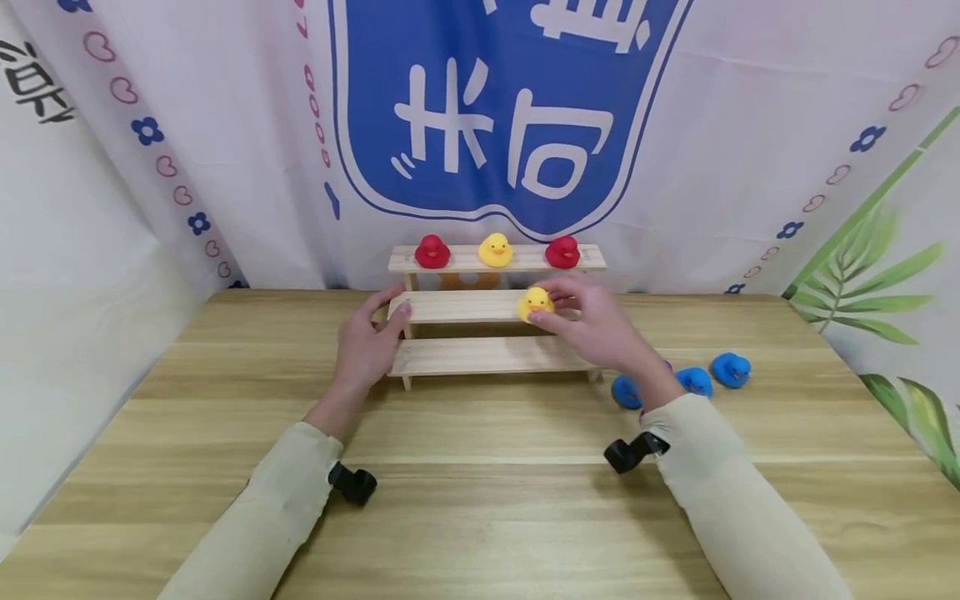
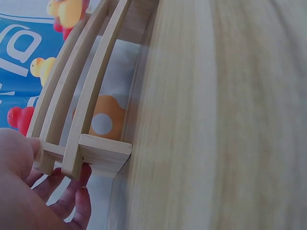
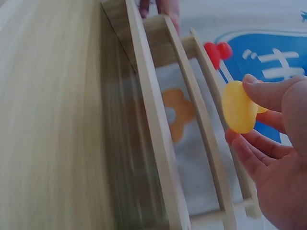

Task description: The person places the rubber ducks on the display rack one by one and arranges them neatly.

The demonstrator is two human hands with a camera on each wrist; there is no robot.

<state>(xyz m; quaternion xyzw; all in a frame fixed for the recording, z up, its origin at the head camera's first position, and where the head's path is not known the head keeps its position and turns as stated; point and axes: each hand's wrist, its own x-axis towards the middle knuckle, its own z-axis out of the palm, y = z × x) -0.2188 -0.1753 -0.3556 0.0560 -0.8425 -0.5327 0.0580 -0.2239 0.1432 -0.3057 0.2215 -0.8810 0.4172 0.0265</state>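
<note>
A three-tier wooden display shelf (image 1: 465, 307) stands at the far side of the table. My left hand (image 1: 365, 346) grips its left end at the middle tier; the left wrist view shows the thumb above and fingers curled beneath the boards (image 2: 72, 158). With thumb and fingers, my right hand (image 1: 596, 321) pinches a yellow rubber duck (image 1: 536, 305) over the right part of the middle tier. In the right wrist view this duck's rounded underside (image 3: 239, 108) shows. Along the top tier sit a red duck (image 1: 432, 252), a yellow duck (image 1: 495, 250) and another red duck (image 1: 562, 252).
Blue rubber ducks (image 1: 731, 370) lie on the wooden table (image 1: 480, 517) to the right of the shelf, partly behind my right forearm. Small purple bits peek out there too. A white cloth with a blue printed emblem (image 1: 495, 192) hangs behind the shelf.
</note>
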